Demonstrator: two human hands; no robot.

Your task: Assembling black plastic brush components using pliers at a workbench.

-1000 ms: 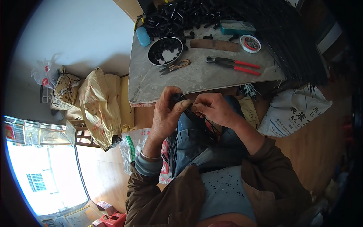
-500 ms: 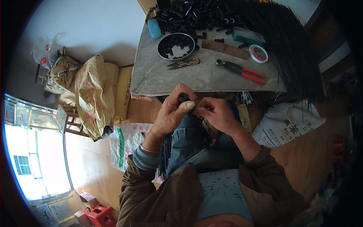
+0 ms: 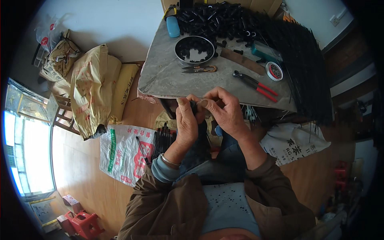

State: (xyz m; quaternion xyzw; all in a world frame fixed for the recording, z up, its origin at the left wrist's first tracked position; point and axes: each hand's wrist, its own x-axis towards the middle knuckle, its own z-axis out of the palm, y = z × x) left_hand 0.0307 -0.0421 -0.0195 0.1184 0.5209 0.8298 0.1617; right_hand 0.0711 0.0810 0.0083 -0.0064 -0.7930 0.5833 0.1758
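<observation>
Looks steeply down and forward from head height through a fisheye, taking in torso (image 3: 228,206) at lower centre, left hand (image 3: 187,123) and right hand (image 3: 227,113) near at mid-frame, bench (image 3: 218,85) farther off at upper centre.

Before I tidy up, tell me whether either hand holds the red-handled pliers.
No, the pliers lie on the tabletop, apart from the left hand and right hand.

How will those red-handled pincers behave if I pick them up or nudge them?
The pincers look metal, so they're probably stiff and fairly heavy for their size. Their red handles look sleeved, so they likely won't slip easily. Lying flat on the table with handles spread, they seem unlikely to roll.
</observation>
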